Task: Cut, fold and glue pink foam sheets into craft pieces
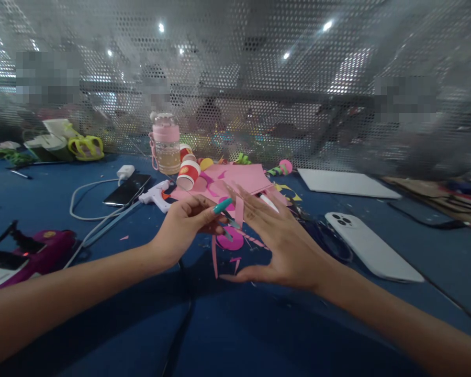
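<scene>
My left hand (194,222) is curled at the middle of the blue table, with long teal nails. Its thumb and fingers are bent towards each other, and what they hold, if anything, cannot be made out. Close to its nail tips stands a narrow pink paper strip (239,210), beside my right hand's fingers. My right hand (284,241) is stretched out with fingers apart and thumb to the left, slightly blurred. Below and between the hands lie a magenta paper disc (231,239), a thin pink strip (214,256) and small scraps. Pink paper sheets (239,178) are behind the hands.
Left are a white glue gun (157,195), a black phone (129,189) with cable, and a purple device (33,256). Behind stand a pink-lidded bottle (166,146) and a paper cup (188,175). Right are a white phone (371,246) and a white flat panel (347,183). Perforated metal backs the table.
</scene>
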